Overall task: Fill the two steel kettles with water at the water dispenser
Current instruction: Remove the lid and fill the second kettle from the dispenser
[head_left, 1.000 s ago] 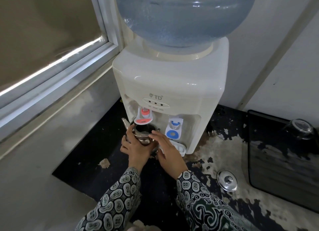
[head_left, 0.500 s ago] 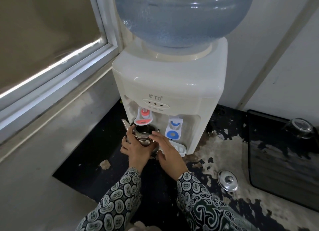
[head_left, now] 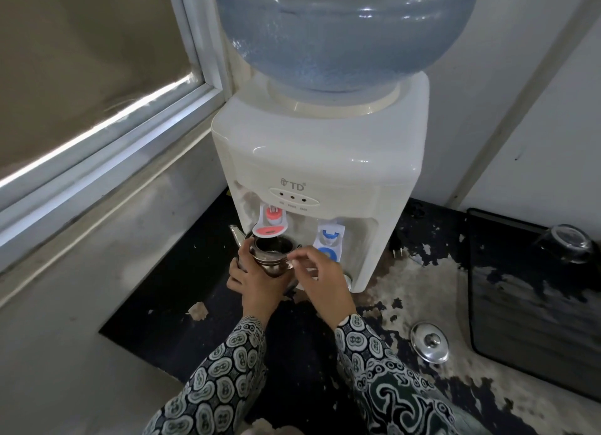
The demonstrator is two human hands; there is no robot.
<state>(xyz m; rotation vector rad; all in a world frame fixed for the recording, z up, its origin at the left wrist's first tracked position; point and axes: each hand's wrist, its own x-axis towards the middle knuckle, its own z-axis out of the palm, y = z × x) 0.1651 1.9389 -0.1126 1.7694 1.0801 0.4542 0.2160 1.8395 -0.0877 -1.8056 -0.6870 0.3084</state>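
Your left hand [head_left: 257, 281] is wrapping its grip around the steel kettle [head_left: 271, 255], holding its open mouth right under the red tap [head_left: 270, 224] of the water dispenser [head_left: 322, 161]. Your right hand [head_left: 320, 280] is hovering beside the rim, fingers loosely curled, seemingly gripping nothing. A steel lid [head_left: 429, 342] is lying on the worn desk [head_left: 406, 291].

Both arms in long sleeves, left sleeve [head_left: 224, 373], right sleeve [head_left: 383, 376]. Batik-style print: pale grey-white rounded motifs on dark ground, larger curling scrolls with green tint on right forearm. Cuffs end at wrists. Hands bare.
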